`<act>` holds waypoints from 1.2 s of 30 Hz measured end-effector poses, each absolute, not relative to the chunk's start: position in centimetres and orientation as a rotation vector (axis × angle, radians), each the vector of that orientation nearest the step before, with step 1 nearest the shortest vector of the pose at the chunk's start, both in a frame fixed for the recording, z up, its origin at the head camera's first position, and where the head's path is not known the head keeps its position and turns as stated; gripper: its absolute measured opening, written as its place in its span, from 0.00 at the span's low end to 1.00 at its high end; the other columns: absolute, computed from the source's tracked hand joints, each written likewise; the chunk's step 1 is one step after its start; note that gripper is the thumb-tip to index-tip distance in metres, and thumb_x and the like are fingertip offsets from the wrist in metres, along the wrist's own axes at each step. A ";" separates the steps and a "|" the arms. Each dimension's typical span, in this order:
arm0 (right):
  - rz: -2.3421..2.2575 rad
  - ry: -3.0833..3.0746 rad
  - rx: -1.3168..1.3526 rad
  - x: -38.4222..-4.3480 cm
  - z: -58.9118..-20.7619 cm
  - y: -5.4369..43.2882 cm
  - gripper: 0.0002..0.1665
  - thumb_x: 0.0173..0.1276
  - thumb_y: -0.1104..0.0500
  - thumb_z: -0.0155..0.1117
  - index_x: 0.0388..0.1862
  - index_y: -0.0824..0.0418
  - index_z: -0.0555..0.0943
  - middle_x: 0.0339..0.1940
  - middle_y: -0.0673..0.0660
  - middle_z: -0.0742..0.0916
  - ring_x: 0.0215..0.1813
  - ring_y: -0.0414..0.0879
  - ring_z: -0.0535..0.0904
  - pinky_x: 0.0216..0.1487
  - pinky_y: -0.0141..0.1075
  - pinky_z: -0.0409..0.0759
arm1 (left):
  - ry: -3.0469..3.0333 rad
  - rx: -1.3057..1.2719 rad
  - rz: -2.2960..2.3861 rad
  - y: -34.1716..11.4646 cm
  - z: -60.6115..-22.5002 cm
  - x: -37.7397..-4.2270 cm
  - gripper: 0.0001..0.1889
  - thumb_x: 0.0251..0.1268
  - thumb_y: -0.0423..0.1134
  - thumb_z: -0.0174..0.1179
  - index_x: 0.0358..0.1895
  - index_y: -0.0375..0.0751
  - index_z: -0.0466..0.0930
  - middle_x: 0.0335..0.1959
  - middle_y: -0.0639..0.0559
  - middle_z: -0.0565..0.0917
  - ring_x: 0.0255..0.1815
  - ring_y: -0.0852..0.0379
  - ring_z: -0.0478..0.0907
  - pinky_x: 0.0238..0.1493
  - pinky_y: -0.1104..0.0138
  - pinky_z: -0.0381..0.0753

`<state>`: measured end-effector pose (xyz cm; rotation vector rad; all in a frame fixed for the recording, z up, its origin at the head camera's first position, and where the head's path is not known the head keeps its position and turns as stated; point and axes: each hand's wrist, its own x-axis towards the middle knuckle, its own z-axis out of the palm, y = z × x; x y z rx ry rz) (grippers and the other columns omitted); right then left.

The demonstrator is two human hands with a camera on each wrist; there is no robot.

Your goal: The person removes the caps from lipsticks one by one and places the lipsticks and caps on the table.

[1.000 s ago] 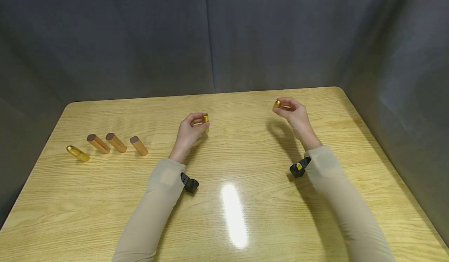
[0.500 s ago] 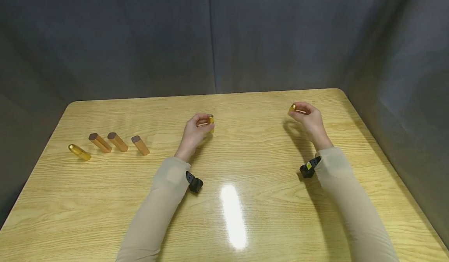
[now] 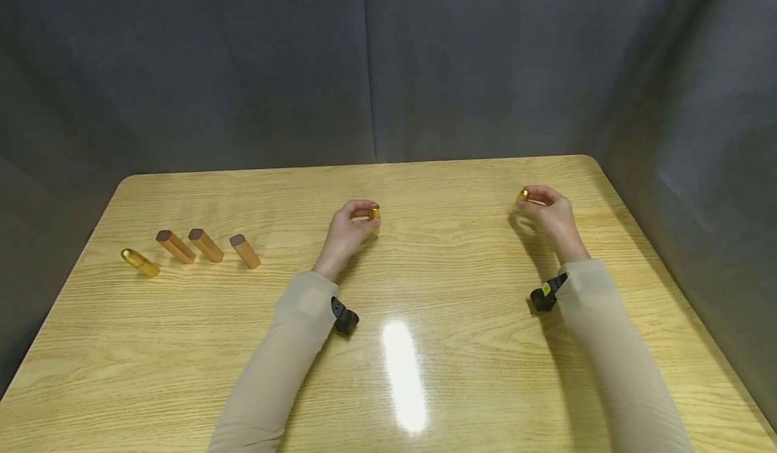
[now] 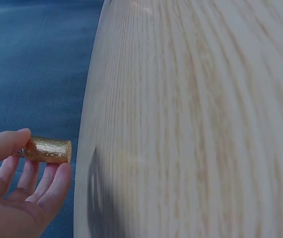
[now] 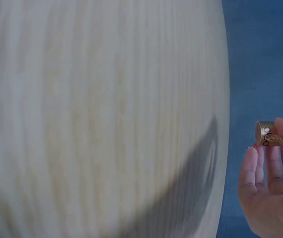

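Note:
Near the table's middle, my left hand holds a gold lipstick base between thumb and fingers. The left wrist view shows this lipstick base lying across the fingertips, its flat end pointing right; the thumb hides its other end. Towards the far right, my right hand pinches a short gold lipstick cap with a rounded top. Black letters show on this cap in the right wrist view, with thumb and fingers around it. Both hands are held above the wooden table, wide apart.
On the left of the table stand a gold bullet-shaped lipstick and three copper faceted tubes, the nearest to my left hand being a copper tube. A dark curtain surrounds the table's far and side edges.
My right hand has moved right and a little nearer with the cap, closer to its shadow. The left hand has shifted slightly right with the lipstick base. Both grips stay the same.

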<state>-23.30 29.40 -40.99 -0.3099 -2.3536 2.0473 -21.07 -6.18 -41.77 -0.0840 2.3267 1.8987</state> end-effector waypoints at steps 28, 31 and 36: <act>1.736 -2.681 -0.367 -23.1 -42.6 33.3 0.21 0.67 0.63 0.62 0.57 0.64 0.72 0.31 0.31 0.78 0.35 0.23 0.75 0.40 0.17 0.77 | 2.301 -0.041 1.794 -5.1 -42.6 -21.1 0.18 0.64 0.29 0.59 0.57 0.36 0.73 0.56 0.40 0.76 0.58 0.45 0.77 0.51 0.66 0.80; 1.765 -2.668 -0.369 -23.0 -42.6 33.4 0.19 0.66 0.64 0.62 0.55 0.62 0.72 0.31 0.31 0.78 0.35 0.23 0.75 0.40 0.16 0.77 | 2.302 -0.043 1.786 -5.2 -42.7 -21.2 0.18 0.64 0.29 0.59 0.57 0.35 0.72 0.56 0.39 0.76 0.58 0.44 0.77 0.53 0.65 0.80; 1.790 -2.649 -0.363 -22.8 -42.7 33.4 0.19 0.66 0.65 0.62 0.55 0.63 0.72 0.29 0.30 0.79 0.35 0.23 0.76 0.39 0.16 0.76 | 2.291 -0.017 1.778 -5.3 -42.7 -21.2 0.18 0.65 0.29 0.58 0.57 0.35 0.72 0.57 0.39 0.75 0.61 0.44 0.76 0.59 0.61 0.78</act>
